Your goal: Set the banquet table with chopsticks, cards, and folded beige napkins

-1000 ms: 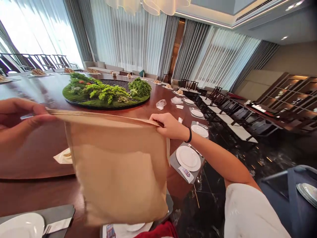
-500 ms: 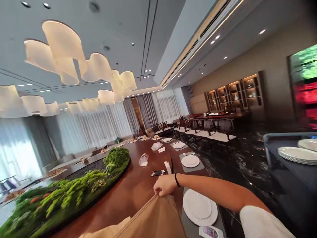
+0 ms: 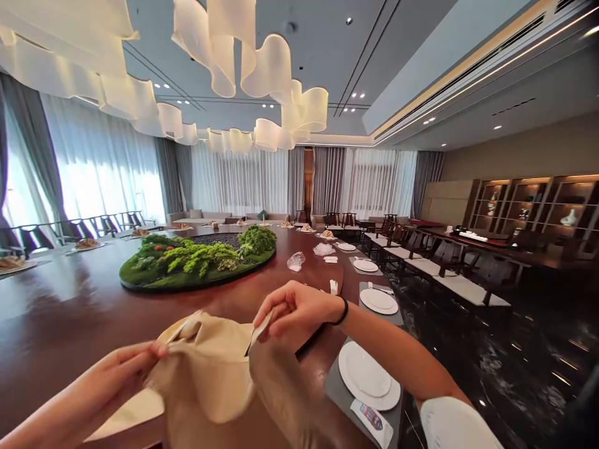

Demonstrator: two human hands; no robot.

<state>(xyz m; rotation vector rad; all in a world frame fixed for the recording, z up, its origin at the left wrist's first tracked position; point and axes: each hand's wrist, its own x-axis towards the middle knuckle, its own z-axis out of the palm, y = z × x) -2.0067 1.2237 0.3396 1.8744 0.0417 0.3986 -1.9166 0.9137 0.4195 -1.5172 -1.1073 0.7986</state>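
Observation:
A tan cloth napkin [image 3: 206, 374] hangs in loose folds between my two hands above the near part of the round wooden table [image 3: 234, 299]. My left hand [image 3: 138, 362] pinches its left edge between thumb and fingers. Higher and to the right, my right hand [image 3: 297, 310], with a black band at the wrist, grips another edge. The cloth's lower part runs out of view at the bottom. Beside my right forearm lie stacked white plates [image 3: 367, 374] on a grey placemat [image 3: 334, 380], with a printed white packet [image 3: 373, 424] in front of them.
A green moss and plant centrepiece [image 3: 201, 255] fills the table's middle. Crumpled clear plastic [image 3: 296, 262] lies beyond my right hand. More plates [image 3: 379, 301] follow the table's right edge, some farther ones topped with folded napkins [image 3: 326, 234]. Chairs [image 3: 468, 290] line the right side.
My view has swung left and levelled. My left hand has come into view holding the cloth. The napkin, earlier stretched down from my right hand, now bunches between both hands.

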